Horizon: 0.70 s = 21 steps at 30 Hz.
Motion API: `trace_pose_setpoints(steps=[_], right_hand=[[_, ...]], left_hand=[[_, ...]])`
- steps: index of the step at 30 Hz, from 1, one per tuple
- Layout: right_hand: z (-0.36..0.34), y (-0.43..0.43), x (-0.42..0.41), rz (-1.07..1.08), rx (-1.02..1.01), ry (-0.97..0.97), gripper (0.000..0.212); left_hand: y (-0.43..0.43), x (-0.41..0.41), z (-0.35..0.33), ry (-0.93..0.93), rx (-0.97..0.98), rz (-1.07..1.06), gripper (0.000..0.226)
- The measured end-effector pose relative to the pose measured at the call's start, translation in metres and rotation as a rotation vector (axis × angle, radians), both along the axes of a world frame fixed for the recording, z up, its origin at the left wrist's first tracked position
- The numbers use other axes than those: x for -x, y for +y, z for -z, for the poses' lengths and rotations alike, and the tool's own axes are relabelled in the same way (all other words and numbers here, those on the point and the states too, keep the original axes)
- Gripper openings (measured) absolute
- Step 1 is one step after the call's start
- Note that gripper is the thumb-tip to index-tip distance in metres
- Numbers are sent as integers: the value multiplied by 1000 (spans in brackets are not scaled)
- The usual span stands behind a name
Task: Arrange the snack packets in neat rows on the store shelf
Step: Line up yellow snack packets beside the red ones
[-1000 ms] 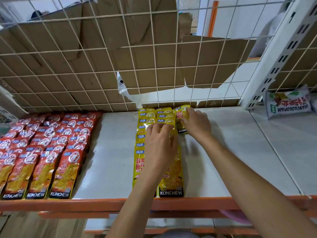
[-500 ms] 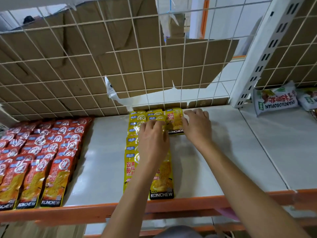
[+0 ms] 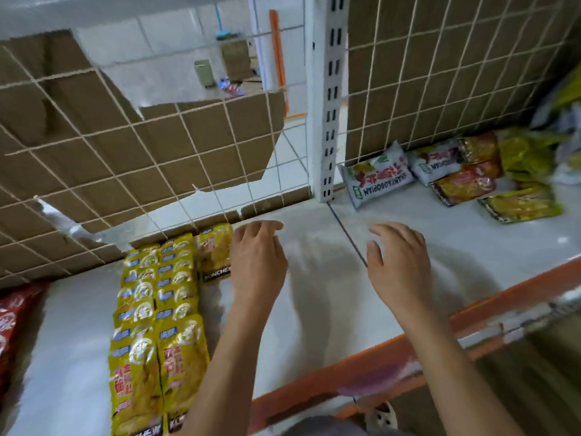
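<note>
The yellow snack packets (image 3: 157, 313) are glossy foil pouches printed with red characters, a blue label near the top and a black band at the bottom. They lie flat and overlapping on the white shelf (image 3: 314, 278), in two full rows that run from the wire mesh back (image 3: 125, 152) to the near orange edge (image 3: 361, 369). The overlap and blur prevent an exact count per row. A single yellow packet (image 3: 215, 251) starts a third row at the far end, just right of the two rows and against the mesh.

The left hand (image 3: 257, 262) is just right of that single packet, its edge at or very near the packet's right side; whether they touch cannot be told. Its fingers are loosely curled and its grip is empty. The right hand (image 3: 399, 265) hovers well right of all the yellow packets, above the seam between shelf panels, fingers spread, with nothing in its grip.

At the far left edge lie red packets (image 3: 12, 316), only partly in view. On the far right section of the shelf lie two white packets (image 3: 380, 179), two dark red packets (image 3: 465, 184) and a loose yellow pile (image 3: 525, 180), too blurred to count.
</note>
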State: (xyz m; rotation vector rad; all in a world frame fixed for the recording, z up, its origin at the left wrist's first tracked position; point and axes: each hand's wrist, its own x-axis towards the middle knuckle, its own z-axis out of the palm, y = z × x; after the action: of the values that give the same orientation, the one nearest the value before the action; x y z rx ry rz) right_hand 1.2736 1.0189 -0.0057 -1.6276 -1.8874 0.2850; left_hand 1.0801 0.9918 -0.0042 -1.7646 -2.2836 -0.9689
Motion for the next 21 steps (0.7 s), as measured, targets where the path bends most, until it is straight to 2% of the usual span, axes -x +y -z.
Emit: trace_pose_setpoints(steps=[3,7,15,21], right_hand=[[4,11,-44,88,46,-6,28],[13,34,-100,202,89,-10,32],[23,99,-202,392,179,-82,39],[20,164,-249,381,123,-79,45]], left_hand=[[21,-36,0,-10,31,94,29],[52,-91,-4,-2,180,207,32],[121,-208,-8,40,297,498,37],[177,-286,0,76,428,658,49]])
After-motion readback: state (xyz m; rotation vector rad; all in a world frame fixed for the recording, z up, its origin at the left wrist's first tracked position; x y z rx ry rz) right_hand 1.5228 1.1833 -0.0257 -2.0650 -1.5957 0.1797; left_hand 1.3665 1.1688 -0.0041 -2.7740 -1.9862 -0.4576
